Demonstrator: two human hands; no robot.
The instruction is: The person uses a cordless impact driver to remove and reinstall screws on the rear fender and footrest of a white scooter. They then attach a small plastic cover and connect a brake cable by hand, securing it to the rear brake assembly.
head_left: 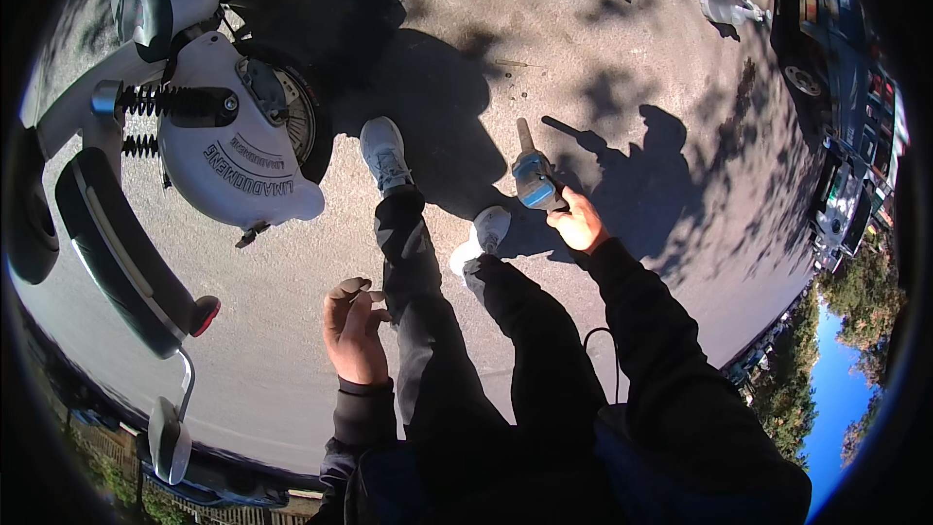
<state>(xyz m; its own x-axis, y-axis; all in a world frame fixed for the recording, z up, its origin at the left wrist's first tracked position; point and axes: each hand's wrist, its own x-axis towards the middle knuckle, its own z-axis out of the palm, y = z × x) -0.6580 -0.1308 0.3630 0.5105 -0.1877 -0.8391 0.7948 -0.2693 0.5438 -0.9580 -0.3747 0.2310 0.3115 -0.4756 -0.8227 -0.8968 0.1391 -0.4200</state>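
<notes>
Pavement, blue tool in right hand, left hand apart

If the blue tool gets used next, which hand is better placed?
Probably the right hand: it grips the blue-and-black tool, while the left hand is apart from it, beside the left leg.

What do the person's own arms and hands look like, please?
The left hand and right hand are bare, without gloves. The left sleeve and right sleeve are long and black, with no markings that I can make out.
</notes>
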